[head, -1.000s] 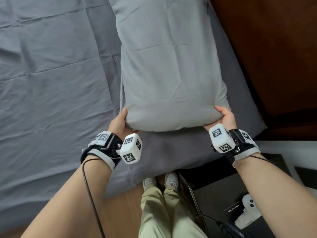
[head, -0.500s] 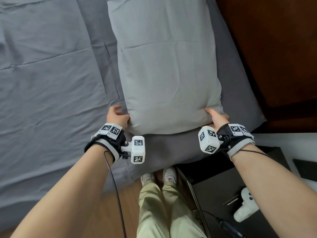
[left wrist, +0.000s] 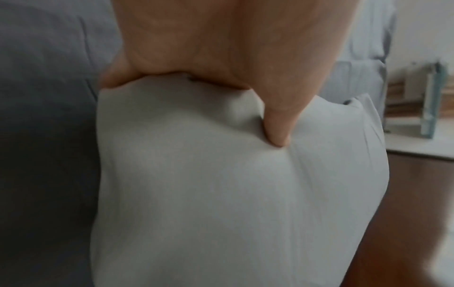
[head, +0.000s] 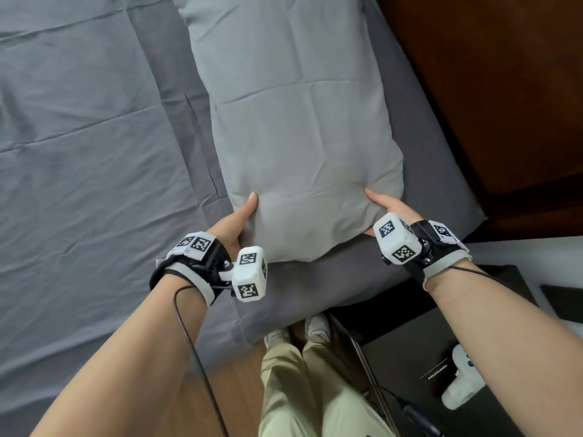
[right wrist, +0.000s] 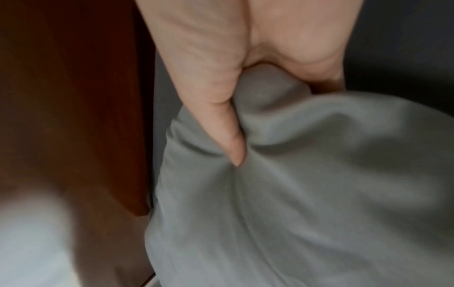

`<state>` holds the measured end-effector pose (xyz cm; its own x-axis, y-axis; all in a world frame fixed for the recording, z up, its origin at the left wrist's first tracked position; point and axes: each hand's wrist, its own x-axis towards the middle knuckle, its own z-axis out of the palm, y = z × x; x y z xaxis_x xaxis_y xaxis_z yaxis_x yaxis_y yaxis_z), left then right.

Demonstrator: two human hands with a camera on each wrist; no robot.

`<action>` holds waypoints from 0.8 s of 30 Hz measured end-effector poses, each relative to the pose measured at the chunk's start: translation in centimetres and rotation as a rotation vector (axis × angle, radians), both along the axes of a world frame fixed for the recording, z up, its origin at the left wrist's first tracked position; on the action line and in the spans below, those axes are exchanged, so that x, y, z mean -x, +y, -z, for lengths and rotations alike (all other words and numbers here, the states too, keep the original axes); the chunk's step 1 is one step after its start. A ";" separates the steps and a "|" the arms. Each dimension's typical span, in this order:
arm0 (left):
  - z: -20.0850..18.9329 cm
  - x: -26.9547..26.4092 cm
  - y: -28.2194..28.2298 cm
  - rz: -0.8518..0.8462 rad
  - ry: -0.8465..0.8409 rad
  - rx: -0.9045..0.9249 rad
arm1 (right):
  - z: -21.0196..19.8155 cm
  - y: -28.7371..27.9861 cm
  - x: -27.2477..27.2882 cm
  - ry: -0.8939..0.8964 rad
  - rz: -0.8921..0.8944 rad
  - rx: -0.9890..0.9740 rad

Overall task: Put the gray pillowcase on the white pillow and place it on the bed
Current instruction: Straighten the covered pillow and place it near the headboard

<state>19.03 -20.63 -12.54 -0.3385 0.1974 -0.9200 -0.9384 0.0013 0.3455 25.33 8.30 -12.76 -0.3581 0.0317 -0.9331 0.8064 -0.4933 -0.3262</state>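
The pillow in its gray pillowcase [head: 299, 137] lies lengthwise on the gray bed sheet [head: 79, 152] beside the headboard. My left hand [head: 235, 220] grips its near left corner, thumb on top and fingers under it. In the left wrist view the left thumb [left wrist: 277, 124] dents the pillowcase [left wrist: 221, 194]. My right hand [head: 386, 206] grips the near right corner. The right wrist view shows the right thumb [right wrist: 230, 139] pinching a bunched fold of pillowcase [right wrist: 307, 194]. No white of the pillow shows.
A dark wooden headboard [head: 489, 89] runs along the pillow's right side. A black box [head: 426, 357] with a white controller [head: 463, 383] sits at lower right. My legs and shoes [head: 312, 329] stand on wooden floor at the bed's near edge.
Both hands have shifted their hold on the near end of the pillow, the left hand now reaching further up its left corner. The pillow's near end sits slightly further onto the bed.
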 end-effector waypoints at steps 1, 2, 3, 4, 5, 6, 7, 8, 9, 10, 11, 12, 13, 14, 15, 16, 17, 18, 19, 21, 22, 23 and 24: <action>-0.1 0.1 0.0 0.002 -0.001 0.002 | 0.6 0.5 0.1 -0.007 0.010 0.007; -0.4 0.3 0.1 -0.003 -0.002 0.005 | 0.6 0.8 0.1 -0.003 0.026 0.003; -0.6 0.3 0.4 -0.018 -0.004 0.009 | 0.4 1.2 0.0 0.009 0.042 0.006; -0.8 0.2 0.7 -0.034 -0.007 0.015 | 0.3 1.6 -0.2 0.028 0.063 -0.007; -1.1 0.1 1.2 -0.045 0.006 0.027 | 0.1 2.1 -0.3 0.077 0.071 -0.027; -1.5 -0.1 1.9 -0.056 0.019 0.029 | -0.2 2.7 -0.3 0.123 0.097 -0.073; -1.8 -0.3 2.7 -0.065 0.030 0.026 | -0.8 3.3 -0.3 0.162 0.102 -0.122; -2.1 -0.5 3.8 -0.081 0.035 0.018 | -1.5 4.1 -0.2 0.190 0.092 -0.181; -2.5 -0.7 5.0 -0.090 0.035 0.010 | -2.4 5.2 -0.1 0.216 0.093 -0.239; -2.8 -0.9 6.4 -0.097 0.033 -0.005 | -3.5 6.2 0.1 0.245 0.097 -0.271; -3.1 -1.1 7.9 -0.096 0.029 -0.019 | -4.5 7.3 0.2 0.272 0.120 -0.284; -3.3 -1.4 9.5 -0.096 0.023 -0.031 | -5.0 8.7 0.2 0.300 0.137 -0.302; -3.6 -1.8 11.1 -0.092 0.014 -0.043 | -5.7 10.2 0.0 0.312 0.160 -0.332; -3.7 -2.2 12.7 -0.081 -0.001 -0.051 | -6.2 11.4 -0.2 0.320 0.165 -0.366; -3.6 -2.7 14.1 -0.063 -0.013 -0.055 | -6.6 12.5 -0.5 0.314 0.157 -0.403; -3.3 -3.2 15.4 -0.046 -0.027 -0.058 | -6.5 13.6 -0.9 0.294 0.144 -0.424; -2.9 -3.9 16.5 -0.027 -0.040 -0.066 | -6.2 14.5 -1.3 0.275 0.139 -0.456; -2.6 -4.5 17.2 -0.014 -0.052 -0.066 | -5.5 15.3 -1.7 0.246 0.122 -0.485; -2.1 -5.0 17.8 0.003 -0.060 -0.066 | -4.4 16.3 -2.1 0.219 0.103 -0.513; -1.1 -5.7 18.1 0.024 -0.083 -0.074 | -3.5 16.8 -2.3 0.171 0.090 -0.511; -0.5 -5.8 18.0 0.028 -0.105 -0.093 | -3.6 16.4 -2.3 0.155 0.110 -0.496; 0.1 -5.8 17.6 0.041 -0.132 -0.110 | -3.4 16.1 -2.3 0.126 0.123 -0.505; 0.4 -5.6 17.3 0.069 -0.155 -0.108 | -3.3 15.7 -2.5 0.105 0.143 -0.510</action>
